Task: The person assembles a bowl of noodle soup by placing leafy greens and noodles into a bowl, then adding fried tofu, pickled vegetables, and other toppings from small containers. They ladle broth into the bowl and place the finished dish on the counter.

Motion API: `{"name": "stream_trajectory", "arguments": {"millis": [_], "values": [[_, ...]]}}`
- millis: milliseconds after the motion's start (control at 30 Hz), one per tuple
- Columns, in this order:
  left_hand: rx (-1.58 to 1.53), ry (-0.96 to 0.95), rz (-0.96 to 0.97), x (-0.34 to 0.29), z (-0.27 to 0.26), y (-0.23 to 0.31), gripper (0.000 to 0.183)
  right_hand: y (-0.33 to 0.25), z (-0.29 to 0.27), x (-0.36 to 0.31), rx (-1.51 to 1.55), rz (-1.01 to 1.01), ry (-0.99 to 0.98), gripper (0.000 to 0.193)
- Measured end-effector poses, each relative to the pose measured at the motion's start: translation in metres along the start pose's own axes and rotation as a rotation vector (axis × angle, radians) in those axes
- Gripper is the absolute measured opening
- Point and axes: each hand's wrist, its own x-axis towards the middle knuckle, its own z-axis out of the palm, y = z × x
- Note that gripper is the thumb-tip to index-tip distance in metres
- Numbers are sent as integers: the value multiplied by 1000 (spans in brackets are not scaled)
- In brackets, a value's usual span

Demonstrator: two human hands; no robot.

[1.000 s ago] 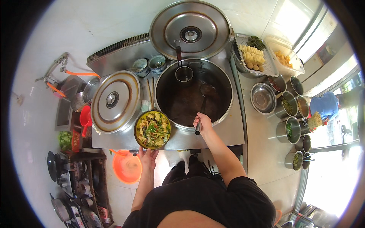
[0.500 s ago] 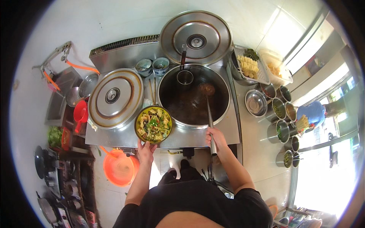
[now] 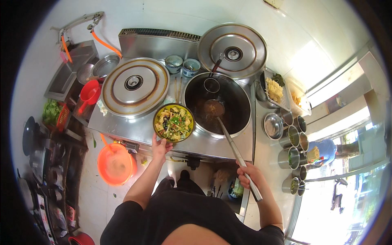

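My right hand (image 3: 252, 175) is wrapped around the long metal handle of a ladle (image 3: 232, 143). Its bowl, full of brown broth, is over the left part of a big steel pot (image 3: 248, 96) of dark liquid. A small strainer (image 3: 212, 85) with a dark handle hangs inside that pot at the far side. With fingers at the near edge, my left hand (image 3: 161, 147) grips a yellow-green bowl (image 3: 174, 122) of greens, pale folded strips and chopped green garnish. The bowl sits left of the pot, by the counter's front; the fingers beneath it are hidden.
A large lid (image 3: 116, 94) covers the left side of the counter; another lid (image 3: 249, 41) leans behind the pot. Two patterned bowls (image 3: 191, 67) and chopsticks (image 3: 178, 87) are between them. Several steel containers (image 3: 288, 157) line the right. An orange basin (image 3: 116, 167) is on the floor.
The ladle's bowl has moved left through the pot towards the food bowl and now shows full of broth. My right hand has drawn back and right. The whole view has shifted and turned.
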Motion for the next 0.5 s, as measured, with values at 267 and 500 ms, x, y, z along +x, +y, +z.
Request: {"name": "stream_trajectory", "arguments": {"millis": [267, 500], "values": [[47, 7, -2, -4, -14, -1, 60, 6, 33, -60, -25, 7, -177, 43], [71, 39, -25, -16, -41, 1, 54, 20, 51, -56, -310, 37, -170, 51]]}}
